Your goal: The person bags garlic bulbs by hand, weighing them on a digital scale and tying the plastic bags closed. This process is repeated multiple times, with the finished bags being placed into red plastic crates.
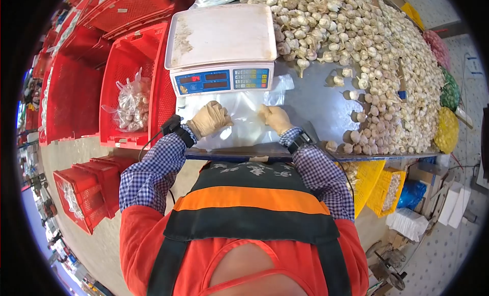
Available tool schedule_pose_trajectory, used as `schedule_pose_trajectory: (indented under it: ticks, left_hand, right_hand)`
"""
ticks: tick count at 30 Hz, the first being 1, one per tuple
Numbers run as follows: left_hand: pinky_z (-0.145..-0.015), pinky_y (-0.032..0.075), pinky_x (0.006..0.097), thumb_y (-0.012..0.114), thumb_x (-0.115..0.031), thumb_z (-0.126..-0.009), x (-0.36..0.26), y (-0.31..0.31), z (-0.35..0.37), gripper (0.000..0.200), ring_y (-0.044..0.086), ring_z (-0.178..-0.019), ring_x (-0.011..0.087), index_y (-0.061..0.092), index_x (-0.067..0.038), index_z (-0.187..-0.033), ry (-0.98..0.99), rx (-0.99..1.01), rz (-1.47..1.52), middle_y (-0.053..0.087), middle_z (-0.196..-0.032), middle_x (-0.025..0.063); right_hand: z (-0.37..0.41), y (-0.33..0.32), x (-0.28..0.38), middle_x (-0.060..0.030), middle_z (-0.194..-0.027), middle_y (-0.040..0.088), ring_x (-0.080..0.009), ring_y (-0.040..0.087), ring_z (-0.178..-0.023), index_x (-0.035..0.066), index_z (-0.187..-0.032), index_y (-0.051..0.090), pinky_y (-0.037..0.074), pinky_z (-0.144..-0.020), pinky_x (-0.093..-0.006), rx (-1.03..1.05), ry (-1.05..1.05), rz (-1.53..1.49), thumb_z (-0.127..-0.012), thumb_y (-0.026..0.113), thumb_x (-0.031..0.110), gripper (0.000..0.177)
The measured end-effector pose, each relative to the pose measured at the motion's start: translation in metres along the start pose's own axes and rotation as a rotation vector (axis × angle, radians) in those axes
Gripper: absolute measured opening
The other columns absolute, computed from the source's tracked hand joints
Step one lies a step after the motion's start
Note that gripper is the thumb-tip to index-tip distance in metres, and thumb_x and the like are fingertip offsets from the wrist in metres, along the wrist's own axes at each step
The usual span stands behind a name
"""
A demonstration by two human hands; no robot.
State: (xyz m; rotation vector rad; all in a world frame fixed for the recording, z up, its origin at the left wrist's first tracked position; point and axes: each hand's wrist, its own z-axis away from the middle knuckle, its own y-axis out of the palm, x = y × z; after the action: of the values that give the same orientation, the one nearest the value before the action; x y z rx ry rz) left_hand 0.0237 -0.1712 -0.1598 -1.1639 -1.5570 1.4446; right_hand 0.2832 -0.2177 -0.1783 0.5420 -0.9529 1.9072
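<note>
My left hand (pixel 209 119), in a pale glove, is closed at the left side of a clear plastic bag (pixel 245 124) on the metal table. My right hand (pixel 275 118), gloved too, pinches the bag's right side, with fingers pressed together. The bag looks flat, with nothing visible inside, and lies over other shiny plastic sheets. Just beyond my hands stands a white weighing scale (pixel 221 33) with a bare, stained pan and a lit red display. A large heap of garlic bulbs (pixel 356 31) spreads to the right and back, with a few loose bulbs near my right hand.
At left stands a red crate (pixel 162 87) with a bagged lot of garlic (pixel 135 105) inside. More red crates (pixel 76 100) sit further left and below. Yellow crates (pixel 388 190) are under the table at right; filled net sacks (pixel 447 130) line its right edge.
</note>
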Motion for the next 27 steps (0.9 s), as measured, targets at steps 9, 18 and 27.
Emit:
schedule_pose_trajectory:
  ticks: [9,18,27]
  left_hand:
    - [-0.08,0.048,0.037,0.072,-0.038,-0.073,-0.021,-0.021,-0.014,0.031,0.055,-0.075,0.024,0.062,-0.011,-0.086,-0.03,-0.137,0.134,0.056,-0.078,0.0037]
    - [-0.079,0.044,0.0274,0.077,-0.024,-0.077,-0.074,-0.06,-0.115,0.029,0.055,-0.083,0.0145,0.059,-0.005,-0.089,-0.675,-0.286,1.048,0.059,-0.087,0.0026]
    - [-0.093,0.04,0.0479,0.074,-0.019,-0.074,-0.02,-0.031,-0.102,0.02,0.06,-0.096,0.0266,0.064,-0.01,-0.089,-0.671,-0.066,0.351,0.064,-0.098,0.011]
  right_hand:
    - [0.033,-0.01,0.026,-0.0044,-0.083,0.066,-0.0088,0.055,-0.07,-0.004,-0.091,0.067,0.046,-0.066,-0.0232,0.188,-0.137,-0.728,-0.089,0.065,0.022,0.025]
    - [0.063,-0.043,0.022,-0.0028,-0.082,0.063,-0.0104,0.057,-0.076,0.0,-0.089,0.062,0.046,-0.071,-0.0239,-0.1,-0.402,-0.67,-0.087,0.067,0.018,0.019]
    - [0.055,-0.176,-0.122,0.0004,-0.082,0.057,-0.0131,0.057,-0.073,0.004,-0.102,0.058,0.048,-0.07,-0.0274,0.224,-0.437,-1.908,-0.095,0.055,0.022,0.019]
